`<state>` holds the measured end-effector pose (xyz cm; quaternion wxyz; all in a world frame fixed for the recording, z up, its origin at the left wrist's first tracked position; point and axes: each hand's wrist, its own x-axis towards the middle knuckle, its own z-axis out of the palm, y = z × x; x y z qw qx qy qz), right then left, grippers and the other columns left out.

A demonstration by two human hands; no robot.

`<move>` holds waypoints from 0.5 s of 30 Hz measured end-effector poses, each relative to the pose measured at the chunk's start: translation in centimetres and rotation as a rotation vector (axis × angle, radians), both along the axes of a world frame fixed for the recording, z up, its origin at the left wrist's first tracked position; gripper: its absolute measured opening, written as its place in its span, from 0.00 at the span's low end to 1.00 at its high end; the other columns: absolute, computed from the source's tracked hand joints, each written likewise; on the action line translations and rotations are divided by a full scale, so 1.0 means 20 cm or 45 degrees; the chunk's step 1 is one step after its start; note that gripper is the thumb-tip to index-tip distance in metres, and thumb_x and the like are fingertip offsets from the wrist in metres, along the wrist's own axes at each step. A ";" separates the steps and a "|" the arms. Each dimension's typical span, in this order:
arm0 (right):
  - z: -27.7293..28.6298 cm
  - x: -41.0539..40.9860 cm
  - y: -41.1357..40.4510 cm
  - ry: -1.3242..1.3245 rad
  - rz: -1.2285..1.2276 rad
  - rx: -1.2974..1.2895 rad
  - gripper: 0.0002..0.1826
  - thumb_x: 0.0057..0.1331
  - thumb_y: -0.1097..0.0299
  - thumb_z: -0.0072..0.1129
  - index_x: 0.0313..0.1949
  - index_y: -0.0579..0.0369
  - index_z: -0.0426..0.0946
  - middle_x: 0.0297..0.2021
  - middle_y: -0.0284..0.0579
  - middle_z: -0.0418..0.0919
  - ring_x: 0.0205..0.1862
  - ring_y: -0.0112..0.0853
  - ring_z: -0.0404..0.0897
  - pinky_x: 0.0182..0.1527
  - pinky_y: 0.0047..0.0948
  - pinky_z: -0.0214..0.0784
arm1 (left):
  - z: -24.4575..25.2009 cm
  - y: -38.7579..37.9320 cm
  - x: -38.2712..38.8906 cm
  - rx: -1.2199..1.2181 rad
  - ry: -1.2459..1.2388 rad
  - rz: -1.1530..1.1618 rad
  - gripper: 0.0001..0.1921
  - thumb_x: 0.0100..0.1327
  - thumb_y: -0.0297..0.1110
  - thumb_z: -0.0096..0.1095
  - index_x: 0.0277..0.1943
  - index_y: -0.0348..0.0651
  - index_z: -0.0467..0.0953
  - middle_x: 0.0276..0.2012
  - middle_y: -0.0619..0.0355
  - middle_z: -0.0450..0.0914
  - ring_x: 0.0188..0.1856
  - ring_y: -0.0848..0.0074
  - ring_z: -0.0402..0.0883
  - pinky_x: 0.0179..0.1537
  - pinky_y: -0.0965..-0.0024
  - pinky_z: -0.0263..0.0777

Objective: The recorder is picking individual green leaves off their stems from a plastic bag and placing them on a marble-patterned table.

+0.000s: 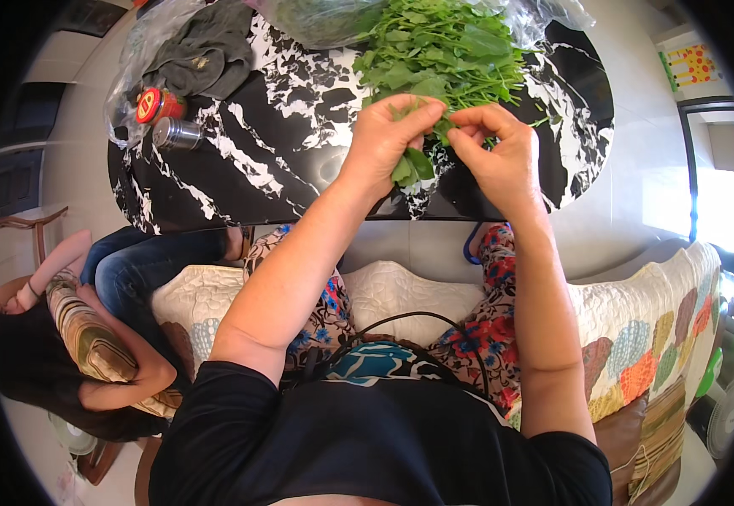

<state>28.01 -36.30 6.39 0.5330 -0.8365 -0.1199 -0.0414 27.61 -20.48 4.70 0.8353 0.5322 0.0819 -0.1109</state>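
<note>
Over the near part of a black-and-white marbled table point(247, 183), my left hand point(389, 136) is closed around a small bunch of leafy greens point(412, 167), whose leaves hang below the palm. Just to its right, my right hand point(497, 148) pinches a bit of green between thumb and fingers, close to the left fingertips. Beyond both hands lies a large heap of leafy greens point(443, 50), its thin stems pointing right and towards me.
Clear plastic bags point(323, 22) lie behind the heap. At left on the table are a dark cloth item point(205, 54), a red-lidded jar point(155, 106) and a metal-capped shaker point(177, 134). Another person point(114, 354) sits at left on the quilt-covered sofa point(633, 335).
</note>
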 end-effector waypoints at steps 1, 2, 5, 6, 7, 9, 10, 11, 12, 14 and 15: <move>0.01 0.00 -0.01 0.054 0.005 -0.053 0.08 0.51 0.71 0.62 0.31 0.59 0.80 0.25 0.40 0.78 0.24 0.25 0.74 0.30 0.24 0.68 | 0.00 0.02 0.01 -0.079 0.041 0.015 0.10 0.61 0.33 0.63 0.41 0.36 0.77 0.23 0.67 0.72 0.21 0.89 0.64 0.23 0.84 0.58; 0.01 -0.01 -0.02 0.107 0.010 -0.106 0.09 0.51 0.71 0.61 0.32 0.59 0.80 0.25 0.40 0.78 0.24 0.26 0.74 0.31 0.24 0.68 | -0.01 0.04 0.02 -0.162 0.062 0.002 0.10 0.62 0.34 0.61 0.42 0.37 0.76 0.25 0.66 0.71 0.20 0.88 0.63 0.22 0.84 0.57; 0.01 -0.01 -0.05 0.134 0.017 -0.291 0.10 0.50 0.72 0.60 0.34 0.58 0.80 0.26 0.41 0.78 0.25 0.28 0.76 0.32 0.25 0.69 | 0.02 0.09 0.04 -0.414 0.124 -0.059 0.10 0.63 0.34 0.60 0.43 0.37 0.75 0.26 0.66 0.70 0.20 0.88 0.62 0.22 0.84 0.56; 0.00 -0.01 -0.07 0.146 0.047 -0.324 0.11 0.50 0.72 0.59 0.35 0.58 0.81 0.26 0.41 0.78 0.25 0.29 0.76 0.33 0.26 0.69 | 0.03 0.11 0.04 -0.462 0.121 -0.090 0.11 0.63 0.35 0.60 0.44 0.38 0.75 0.27 0.66 0.69 0.21 0.87 0.63 0.23 0.83 0.56; 0.00 0.00 -0.08 0.143 0.037 -0.301 0.11 0.50 0.72 0.59 0.35 0.58 0.81 0.26 0.41 0.78 0.25 0.29 0.76 0.33 0.25 0.69 | 0.04 0.12 0.05 -0.493 0.096 -0.115 0.11 0.64 0.36 0.59 0.44 0.38 0.75 0.27 0.66 0.69 0.21 0.87 0.63 0.23 0.83 0.56; -0.01 0.01 -0.09 0.142 0.016 -0.258 0.11 0.50 0.72 0.59 0.35 0.58 0.81 0.26 0.41 0.78 0.25 0.28 0.76 0.33 0.25 0.69 | 0.04 0.13 0.05 -0.558 0.049 -0.166 0.12 0.64 0.37 0.59 0.44 0.37 0.75 0.26 0.66 0.69 0.22 0.87 0.64 0.23 0.82 0.57; 0.01 0.01 -0.09 0.186 -0.014 -0.244 0.11 0.52 0.72 0.59 0.36 0.60 0.80 0.24 0.41 0.79 0.24 0.26 0.75 0.32 0.25 0.69 | 0.04 0.15 0.06 -0.583 0.011 -0.191 0.12 0.65 0.37 0.58 0.44 0.37 0.75 0.31 0.62 0.74 0.23 0.86 0.64 0.24 0.82 0.59; 0.00 0.02 -0.09 0.211 -0.022 -0.217 0.11 0.52 0.71 0.59 0.36 0.60 0.80 0.23 0.41 0.78 0.24 0.25 0.75 0.31 0.25 0.69 | 0.04 0.16 0.06 -0.575 -0.020 -0.206 0.12 0.64 0.37 0.58 0.44 0.37 0.75 0.33 0.61 0.75 0.23 0.87 0.65 0.24 0.83 0.59; -0.01 0.03 -0.10 0.237 -0.034 -0.193 0.11 0.53 0.71 0.59 0.36 0.60 0.80 0.22 0.41 0.78 0.23 0.24 0.74 0.31 0.24 0.68 | 0.06 0.16 0.06 -0.570 -0.051 -0.223 0.12 0.64 0.37 0.58 0.44 0.37 0.75 0.36 0.59 0.76 0.22 0.88 0.65 0.24 0.83 0.60; -0.02 0.04 -0.11 0.269 -0.051 -0.160 0.11 0.54 0.70 0.59 0.36 0.61 0.81 0.21 0.40 0.78 0.23 0.23 0.74 0.30 0.24 0.68 | 0.06 0.18 0.06 -0.599 -0.105 -0.258 0.11 0.64 0.37 0.58 0.43 0.38 0.74 0.39 0.55 0.77 0.22 0.88 0.65 0.23 0.84 0.61; -0.03 0.04 -0.11 0.276 -0.055 -0.151 0.11 0.54 0.70 0.59 0.36 0.61 0.81 0.21 0.40 0.78 0.22 0.23 0.73 0.30 0.23 0.68 | 0.06 0.19 0.06 -0.632 -0.129 -0.274 0.10 0.65 0.37 0.58 0.43 0.39 0.74 0.40 0.53 0.78 0.21 0.88 0.65 0.23 0.85 0.62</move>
